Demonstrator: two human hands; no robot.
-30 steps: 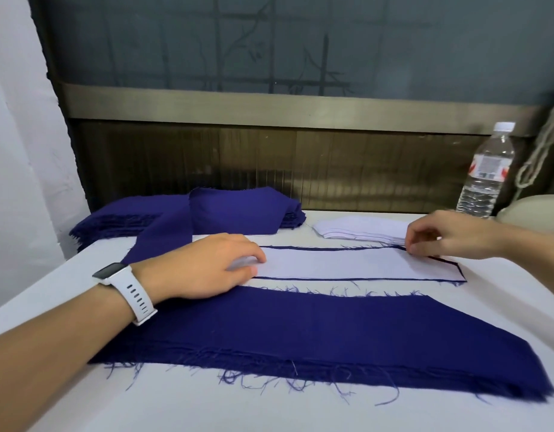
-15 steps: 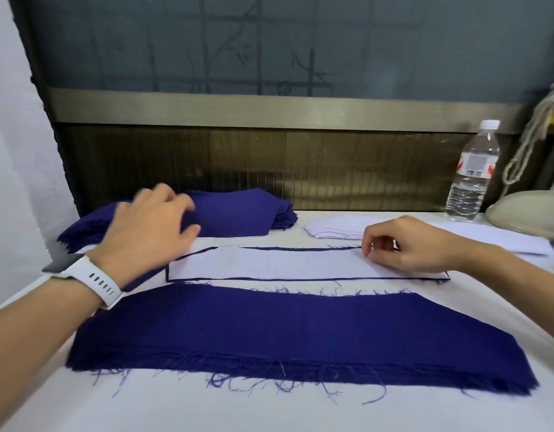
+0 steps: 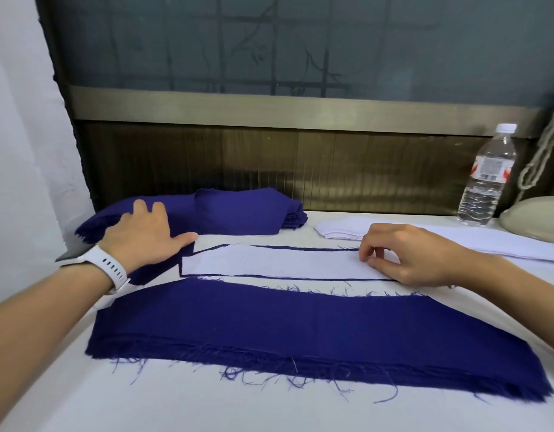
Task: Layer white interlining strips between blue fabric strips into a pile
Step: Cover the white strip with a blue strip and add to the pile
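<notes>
Left hand (image 3: 144, 235) has reached the blue stack (image 3: 238, 210), grip wide, likely for the next layer; right hand (image 3: 403, 254) pinches the white strip (image 3: 269, 263) steady.

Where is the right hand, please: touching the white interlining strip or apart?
Touching: head view shows the right hand with curled fingertips on the white interlining strip.

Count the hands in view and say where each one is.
2. The left hand lies on the blue fabric stack at back left; the right hand pinches the white interlining strip near its right end. No others visible.
</notes>
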